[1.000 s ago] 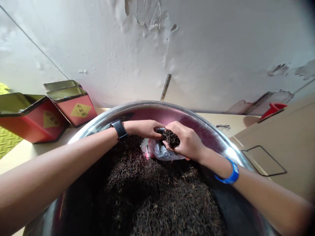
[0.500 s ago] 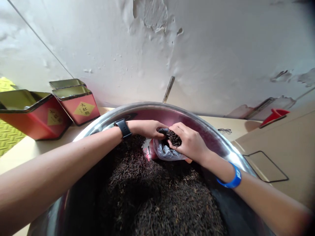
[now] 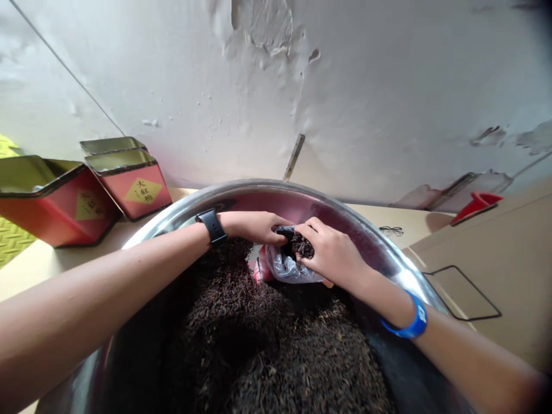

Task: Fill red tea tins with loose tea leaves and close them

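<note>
"Where are the edges?"
"The steel basin [image 3: 276,184] curves round both hands, its far rim near the wall [image 3: 366,86]. A bare strip of its inner side lies between the hands and that rim; more shows at the right."
"And the containers?"
"Dark leaves [image 3: 302,368] heap in the basin. At the heap's far edge, inside the basin, sits a clear plastic bag [image 3: 297,274], mouth up, something red beside its left side. Open red tins [image 3: 140,195] stand on the table at left; their contents I can't make out."
"The hands?"
"The left hand [image 3: 261,226] pinches the bag's mouth, thumb inside. The right hand [image 3: 334,248], back upward, curls its fingers round a clump of leaves [image 3: 305,248] at the opening."
</note>
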Demonstrator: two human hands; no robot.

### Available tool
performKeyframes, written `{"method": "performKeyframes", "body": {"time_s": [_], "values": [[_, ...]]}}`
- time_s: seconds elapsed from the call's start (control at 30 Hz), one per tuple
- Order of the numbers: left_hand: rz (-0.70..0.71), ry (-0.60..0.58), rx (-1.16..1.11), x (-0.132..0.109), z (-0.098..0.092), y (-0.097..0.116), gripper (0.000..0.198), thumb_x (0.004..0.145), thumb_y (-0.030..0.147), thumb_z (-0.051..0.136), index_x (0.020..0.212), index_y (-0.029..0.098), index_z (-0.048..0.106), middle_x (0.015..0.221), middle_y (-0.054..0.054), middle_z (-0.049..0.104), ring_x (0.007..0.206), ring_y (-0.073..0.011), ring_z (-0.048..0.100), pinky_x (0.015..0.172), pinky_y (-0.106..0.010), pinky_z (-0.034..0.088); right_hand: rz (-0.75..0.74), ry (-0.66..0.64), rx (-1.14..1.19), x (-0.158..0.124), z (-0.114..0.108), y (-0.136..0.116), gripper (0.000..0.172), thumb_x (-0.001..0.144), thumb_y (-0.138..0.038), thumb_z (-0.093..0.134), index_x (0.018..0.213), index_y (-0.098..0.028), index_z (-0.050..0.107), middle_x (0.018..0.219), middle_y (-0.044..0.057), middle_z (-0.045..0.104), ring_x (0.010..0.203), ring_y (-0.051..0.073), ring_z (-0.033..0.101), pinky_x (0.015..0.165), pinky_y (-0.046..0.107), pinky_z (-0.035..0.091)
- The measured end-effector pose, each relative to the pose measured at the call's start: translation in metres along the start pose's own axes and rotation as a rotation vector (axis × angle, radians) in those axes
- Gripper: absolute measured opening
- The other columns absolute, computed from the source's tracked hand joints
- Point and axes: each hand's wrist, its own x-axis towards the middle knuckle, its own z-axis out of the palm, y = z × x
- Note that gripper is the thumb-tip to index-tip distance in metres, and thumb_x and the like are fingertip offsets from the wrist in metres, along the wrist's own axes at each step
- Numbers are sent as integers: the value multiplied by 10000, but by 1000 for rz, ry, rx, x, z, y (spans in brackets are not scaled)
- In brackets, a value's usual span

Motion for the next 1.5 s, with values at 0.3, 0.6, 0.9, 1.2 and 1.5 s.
{"method": "performKeyframes", "body": {"time_s": [0.3, 0.6, 0.9, 1.2, 1.5], "values": [[-16, -6, 21, 0, 2, -3, 396, 850, 345, 480, 1222, 220, 531, 1095, -42, 649, 873, -157, 588, 773, -249, 409, -15, -2, 15, -1, 1, 3, 352, 746, -317, 606, 1076, -208, 547, 990, 60, 563, 795, 180, 555, 544, 262, 349], [8, 5, 35, 1, 3, 0, 408, 853, 325, 485, 1248, 233, 517, 1105, -40, 648, 884, -156, 586, 783, -252, 407, -35, 8, 68, -2, 3, 4, 320, 786, -336, 565, 1082, -215, 560, 983, 56, 567, 824, 181, 558, 588, 273, 387], [-3, 7, 26, 1, 1, -2, 372, 850, 335, 486, 1201, 235, 554, 1085, -34, 656, 862, -152, 582, 773, -248, 404, -44, -6, 113, -2, 2, 5, 311, 801, -334, 555, 1088, -213, 566, 1000, 59, 575, 852, 184, 565, 650, 284, 432], [-24, 20, 23, 1, 3, -4, 371, 845, 353, 493, 1187, 231, 567, 1107, -44, 651, 877, -163, 581, 803, -256, 401, -74, -2, 186, -1, 2, 6, 330, 796, -332, 556, 1097, -198, 571, 1016, 67, 586, 868, 187, 573, 710, 302, 456], [-14, 37, 42, 1, 3, -2, 385, 851, 388, 493, 1193, 225, 561, 1093, -46, 655, 883, -161, 581, 806, -250, 394, -79, -10, 222, 0, 4, 8, 346, 794, -340, 570, 1114, -208, 573, 1040, 61, 591, 913, 195, 578, 773, 319, 470]]}}
